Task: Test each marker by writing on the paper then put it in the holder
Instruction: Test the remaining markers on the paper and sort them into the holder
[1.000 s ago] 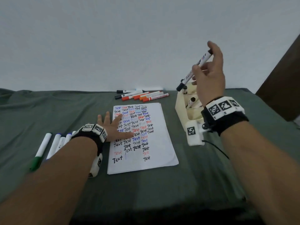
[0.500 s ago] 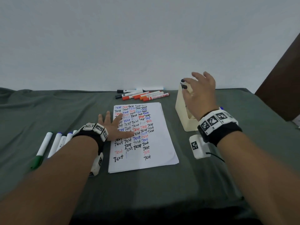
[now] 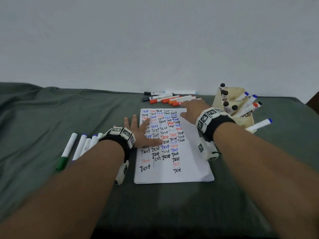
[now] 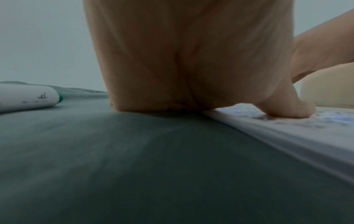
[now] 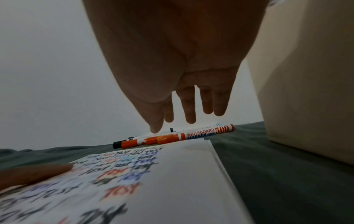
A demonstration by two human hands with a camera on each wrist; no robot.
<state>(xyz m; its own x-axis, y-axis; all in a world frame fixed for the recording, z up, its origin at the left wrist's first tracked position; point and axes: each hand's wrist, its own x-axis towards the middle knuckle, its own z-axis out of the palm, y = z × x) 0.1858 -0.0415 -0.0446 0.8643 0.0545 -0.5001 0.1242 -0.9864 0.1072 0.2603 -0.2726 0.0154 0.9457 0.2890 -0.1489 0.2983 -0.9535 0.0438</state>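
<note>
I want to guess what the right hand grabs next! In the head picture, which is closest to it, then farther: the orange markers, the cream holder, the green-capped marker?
From the right hand:
1. Orange markers, just beyond the fingertips.
2. Cream holder, to its right.
3. Green-capped marker, far left, past the paper.

Colours, tabletop set-up
Grey-green cloth (image 3: 51,118); white paper (image 3: 189,169), "Test" in black, red, blue; cream holder (image 3: 245,121); orange-capped markers (image 3: 165,100).
</note>
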